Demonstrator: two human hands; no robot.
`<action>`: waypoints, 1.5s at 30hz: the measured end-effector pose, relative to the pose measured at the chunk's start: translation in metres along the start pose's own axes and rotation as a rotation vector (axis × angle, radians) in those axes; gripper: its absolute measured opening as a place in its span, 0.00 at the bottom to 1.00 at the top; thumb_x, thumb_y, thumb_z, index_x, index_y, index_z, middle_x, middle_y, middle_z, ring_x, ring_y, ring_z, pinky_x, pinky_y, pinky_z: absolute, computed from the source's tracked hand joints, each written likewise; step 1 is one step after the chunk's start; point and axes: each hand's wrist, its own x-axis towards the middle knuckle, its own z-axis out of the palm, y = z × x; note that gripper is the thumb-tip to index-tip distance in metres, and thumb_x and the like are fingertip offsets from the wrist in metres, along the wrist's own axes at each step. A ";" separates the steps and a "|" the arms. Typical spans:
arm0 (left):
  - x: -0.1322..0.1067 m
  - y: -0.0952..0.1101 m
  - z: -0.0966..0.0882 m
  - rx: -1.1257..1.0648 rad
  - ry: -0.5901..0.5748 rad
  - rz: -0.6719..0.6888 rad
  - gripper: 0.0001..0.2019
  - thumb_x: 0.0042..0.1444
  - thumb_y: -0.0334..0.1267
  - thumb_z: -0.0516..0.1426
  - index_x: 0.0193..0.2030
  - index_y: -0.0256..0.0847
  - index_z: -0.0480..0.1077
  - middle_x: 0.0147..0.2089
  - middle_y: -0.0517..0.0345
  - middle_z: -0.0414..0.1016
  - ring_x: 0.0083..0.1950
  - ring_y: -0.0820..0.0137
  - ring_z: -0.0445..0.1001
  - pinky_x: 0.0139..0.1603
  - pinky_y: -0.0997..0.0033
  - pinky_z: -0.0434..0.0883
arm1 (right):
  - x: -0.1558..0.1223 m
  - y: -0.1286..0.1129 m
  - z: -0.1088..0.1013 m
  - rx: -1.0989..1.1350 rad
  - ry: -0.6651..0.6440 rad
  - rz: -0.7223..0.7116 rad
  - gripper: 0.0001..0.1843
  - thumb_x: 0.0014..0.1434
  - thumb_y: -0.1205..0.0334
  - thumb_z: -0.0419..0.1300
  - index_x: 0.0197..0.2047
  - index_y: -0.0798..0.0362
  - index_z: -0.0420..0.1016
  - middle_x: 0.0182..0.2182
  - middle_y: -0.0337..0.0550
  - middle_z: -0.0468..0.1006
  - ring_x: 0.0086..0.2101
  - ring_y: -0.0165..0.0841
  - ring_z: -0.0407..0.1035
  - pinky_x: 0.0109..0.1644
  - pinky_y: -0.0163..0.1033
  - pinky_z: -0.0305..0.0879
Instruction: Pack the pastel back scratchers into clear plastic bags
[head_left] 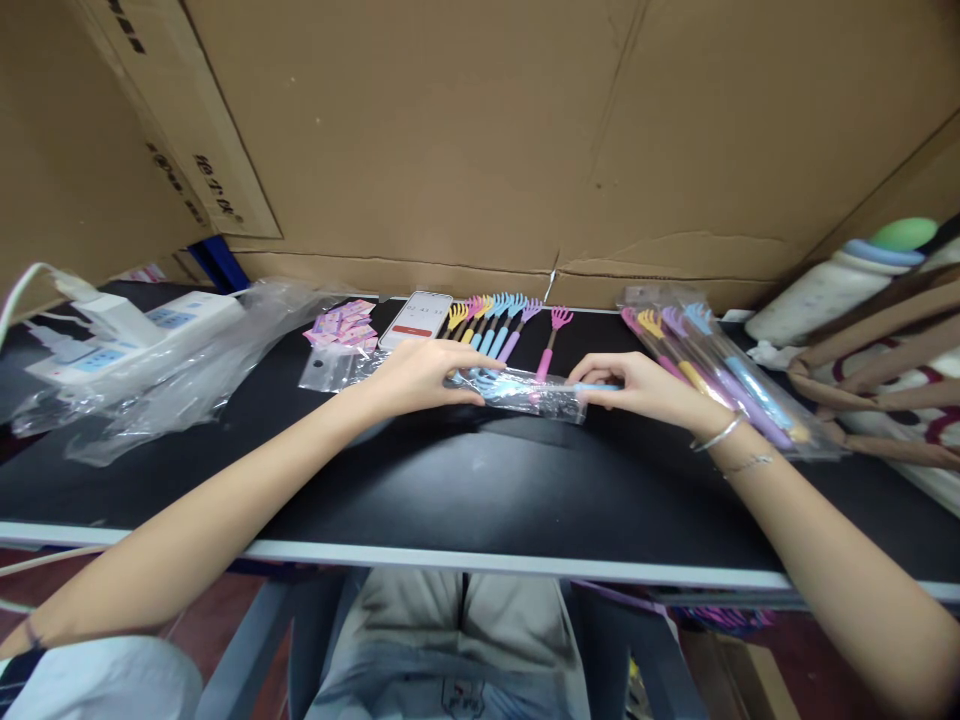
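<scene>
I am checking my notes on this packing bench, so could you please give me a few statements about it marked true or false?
1. Both hands rest on a clear plastic sleeve lying on the black table. True.
2. The sleeve holds a blue back scratcher. True.
3. The phone lies to the right of the right hand. False: it lies at the back of the table, beyond the left hand.
4. The loose back scratchers by the phone are all blue. False: yellow, pink, blue and purple show.
5. Bracelets circle the right wrist. True.
</scene>
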 end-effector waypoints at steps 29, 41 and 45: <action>-0.002 0.005 0.008 0.045 0.080 -0.014 0.19 0.56 0.53 0.57 0.53 0.53 0.72 0.47 0.61 0.77 0.46 0.69 0.75 0.34 0.77 0.64 | 0.001 -0.005 0.013 -0.083 0.101 -0.101 0.14 0.58 0.53 0.58 0.41 0.54 0.74 0.31 0.43 0.79 0.32 0.35 0.73 0.38 0.37 0.64; -0.002 0.008 0.010 0.028 0.097 0.047 0.15 0.58 0.47 0.57 0.51 0.52 0.73 0.46 0.61 0.78 0.44 0.72 0.75 0.36 0.78 0.65 | 0.004 -0.009 0.026 0.008 0.091 -0.106 0.15 0.57 0.52 0.58 0.41 0.54 0.73 0.30 0.43 0.79 0.31 0.34 0.73 0.38 0.37 0.64; -0.002 0.009 0.013 0.043 0.098 0.076 0.14 0.59 0.46 0.56 0.51 0.52 0.73 0.43 0.62 0.78 0.43 0.72 0.75 0.36 0.77 0.65 | 0.003 -0.010 0.028 -0.032 0.118 -0.101 0.15 0.57 0.51 0.58 0.41 0.53 0.74 0.30 0.42 0.80 0.31 0.34 0.73 0.38 0.36 0.63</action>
